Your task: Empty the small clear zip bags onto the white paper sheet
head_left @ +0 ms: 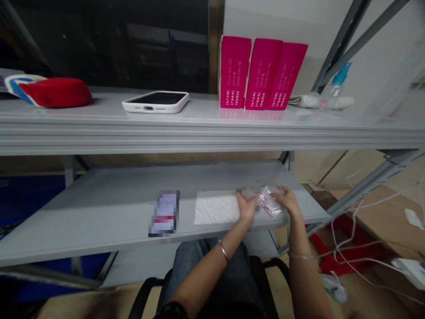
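My left hand [246, 206] and my right hand [287, 199] are at the right part of the lower shelf. Between them lies crinkled clear plastic bags [269, 200] with red or pink markings; what is inside is too small to make out. My right hand's fingers close on the right side of the plastic. The left hand grips its left side, with the fingertips partly hidden. Beside my left wrist a white sheet of tissue or cloth [215, 207] lies flat on the shelf. Farther left is a phone [165, 212] with its screen blurred out.
On the upper shelf [199, 133] stand three magenta boxes [235, 73], a white-cased phone [156, 103], a red pouch [56, 92] and a spray bottle [337, 86] by a folded cloth [303, 101]. White cables [353, 217] hang at the right. Chair armrests [146, 294] flank my legs.
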A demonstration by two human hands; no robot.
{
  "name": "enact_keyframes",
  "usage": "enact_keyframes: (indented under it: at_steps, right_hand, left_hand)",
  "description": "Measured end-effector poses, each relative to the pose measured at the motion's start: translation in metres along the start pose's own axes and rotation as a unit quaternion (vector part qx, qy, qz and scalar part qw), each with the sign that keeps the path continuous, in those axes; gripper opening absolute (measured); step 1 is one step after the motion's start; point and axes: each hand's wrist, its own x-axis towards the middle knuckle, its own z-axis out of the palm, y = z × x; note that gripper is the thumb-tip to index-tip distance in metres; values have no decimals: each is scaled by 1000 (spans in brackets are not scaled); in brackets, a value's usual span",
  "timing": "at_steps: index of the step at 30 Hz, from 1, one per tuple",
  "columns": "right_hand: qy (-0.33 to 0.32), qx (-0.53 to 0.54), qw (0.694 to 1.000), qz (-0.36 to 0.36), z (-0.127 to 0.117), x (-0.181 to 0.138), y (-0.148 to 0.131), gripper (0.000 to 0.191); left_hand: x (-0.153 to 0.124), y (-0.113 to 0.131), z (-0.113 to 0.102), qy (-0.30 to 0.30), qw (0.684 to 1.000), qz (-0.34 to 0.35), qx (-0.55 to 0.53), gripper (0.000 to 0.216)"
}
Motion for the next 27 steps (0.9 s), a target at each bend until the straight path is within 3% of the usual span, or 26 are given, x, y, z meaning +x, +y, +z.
enact_keyframes:
  at_steps: [4,8,11,15,22,27]
  right_hand:
    - [35,-67,997,-23,-6,2,-3,71]
    - [161,-195,967,3,-2,-18,-10,94]
    - [258,-225,939,41,4,-43,-12,83]
    - [320,-242,915,44,11,-70,-3,65]
    - [284,-285,911,87,10,-77,28,50]
    - [288,-264,917,80,4,-74,33,39]
  left_hand:
    - [-5,0,-3,-42,998,27,25,59]
    - [-11,0,-7,-71,993,66,68,82]
    - [-13,0,-8,-75,985,97,122,90]
    - [-8,1,-10,-70,973,135,171,95]
    - [4,5,-25,-176,945,191,198,105]
    - [5,15,-40,-188,932,190,245,92]
